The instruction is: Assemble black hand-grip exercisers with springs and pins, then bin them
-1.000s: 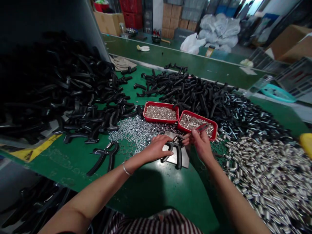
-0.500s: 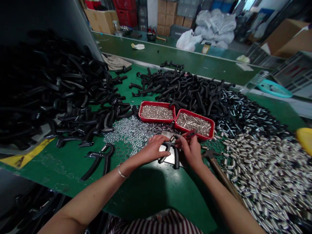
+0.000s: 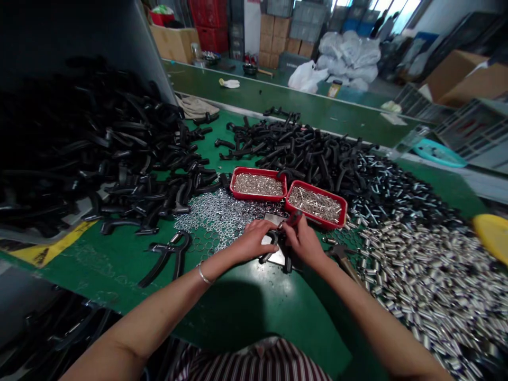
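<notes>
Toward the left front edge of the tabletop (image 3: 238,301), a two-legged black handgrip (image 3: 180,262) lies near my left forearm (image 3: 151,323); a careless sweep could, I judge, push it off that edge. Farther in, loose rings (image 3: 214,211) spread close to my left hand (image 3: 256,241), and one slipping beneath the work could make it rock.

That hand reaches in from the lower left, back upward, thumb nearer me, its fingers grasping one leg of a second grip (image 3: 288,262). This piece sits over a metal plate (image 3: 277,257) near the tabletop's middle, on my side of the left red tray (image 3: 259,198) and the right red tray (image 3: 317,221). Should my hold loosen, it could twist or skid on the smooth metal.

My right hand (image 3: 305,243) comes from the lower right, forearm slanting, fingers clenched around a red-handled tool (image 3: 294,217). I cannot see its tip clearly, so a slip there could jab my left thumb. Knocking the right red tray, just beyond, could spill its pins (image 3: 313,202).

Farther right, a hammer (image 3: 342,254) lies beside my forearm; an elbow swing could shove it into the metal cylinders (image 3: 436,296) heaped along the tabletop's right side.
</notes>
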`<state>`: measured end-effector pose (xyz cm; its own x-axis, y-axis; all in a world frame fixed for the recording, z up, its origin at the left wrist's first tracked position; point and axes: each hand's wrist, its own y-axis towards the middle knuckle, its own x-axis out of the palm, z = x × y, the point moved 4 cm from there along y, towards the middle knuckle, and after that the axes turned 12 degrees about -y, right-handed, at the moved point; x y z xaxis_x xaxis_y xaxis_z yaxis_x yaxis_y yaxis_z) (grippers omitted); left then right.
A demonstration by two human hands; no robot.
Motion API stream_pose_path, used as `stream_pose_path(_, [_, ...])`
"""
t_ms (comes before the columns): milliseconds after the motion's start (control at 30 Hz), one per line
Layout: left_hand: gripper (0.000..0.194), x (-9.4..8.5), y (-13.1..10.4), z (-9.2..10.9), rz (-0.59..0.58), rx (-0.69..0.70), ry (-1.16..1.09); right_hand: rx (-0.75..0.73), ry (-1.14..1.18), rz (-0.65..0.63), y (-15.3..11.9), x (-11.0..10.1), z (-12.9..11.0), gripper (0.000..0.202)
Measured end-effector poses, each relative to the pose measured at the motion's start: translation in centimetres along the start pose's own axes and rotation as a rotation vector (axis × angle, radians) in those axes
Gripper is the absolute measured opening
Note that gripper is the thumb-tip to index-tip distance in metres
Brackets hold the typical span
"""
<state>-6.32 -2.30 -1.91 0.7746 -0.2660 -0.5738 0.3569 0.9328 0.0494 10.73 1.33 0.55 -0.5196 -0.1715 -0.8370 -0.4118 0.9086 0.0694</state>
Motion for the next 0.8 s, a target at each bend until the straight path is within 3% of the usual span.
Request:
stream_pose_path(200, [0.050,-0.2,0.2,0.6,-0.023,-0.037,0.071,0.061,0.378,-0.002,0.3,-0.7,-0.8,0.027])
stream_pose_path(300, [0.049,-0.5,0.4,0.9,-0.034,-0.031,0.117,0.058,0.539,0.103,-1.9,-1.9,-2.0,0.028])
stream_pose_path(367, [0.049,-0.5,0.4,1.0,-0.034,-0.028,0.132,-0.002,0.544,0.099,-4.1,-2.6,-2.5,0.025])
stream_pose_path(467, [0.052,-0.2,-0.2,0.8,-0.031,-0.024,0.120,0.016,0.286,0.025,-7.2,-3.2,-0.6,0.023])
stream_pose_path(567, [0.059,0.1,-0.9,1.1,-0.027,-0.001,0.138,0.099,-0.188,-0.182,-9.3,-3.6,3.3,0.026])
stream_pose_path(633, [0.060,-0.4,-0.5,1.4,-0.048,0.039,0.171,0.076,-0.388,-0.274,-9.7,-4.7,5.3,0.028])
stream_pose_path(700, [0.050,-2.1,1.1,1.5,-0.046,0.102,0.226,0.048,-0.457,-0.190,-8.9,-6.7,5.8,0.030])
stream_pose_path(800, [0.030,-6.9,5.3,0.7,0.094,0.105,0.448,-0.031,-0.484,-0.006,-5.1,-9.0,4.2,0.028])
